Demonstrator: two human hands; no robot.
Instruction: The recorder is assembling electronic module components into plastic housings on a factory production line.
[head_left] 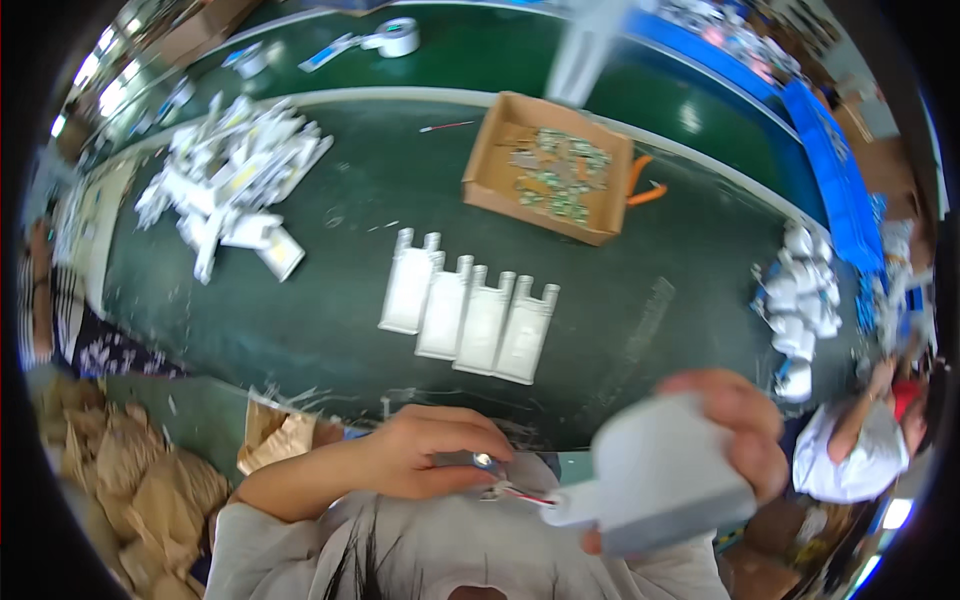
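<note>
My right hand [735, 430] grips a white plastic housing [655, 460] with a grey lower edge and a short neck, held up close at the lower right and somewhat blurred. From its neck run thin red wires [525, 495] toward my left hand [435, 450]. The left fingers are closed in a pinch around a small blue part with a bright round tip [484, 461]; its exact kind cannot be made out. Beyond my hands, several flat white two-pronged plastic pieces [484, 325] lie side by side on the dark green table [340, 310].
A cardboard box [480, 165] of small circuit boards stands at the back, orange-handled pliers [645, 190] beside it. White plastic pieces [235, 180] are heaped at left, white housings [800, 290] at right. Co-workers [850, 450] sit at both sides. Brown bags [150, 480] fill the lower left.
</note>
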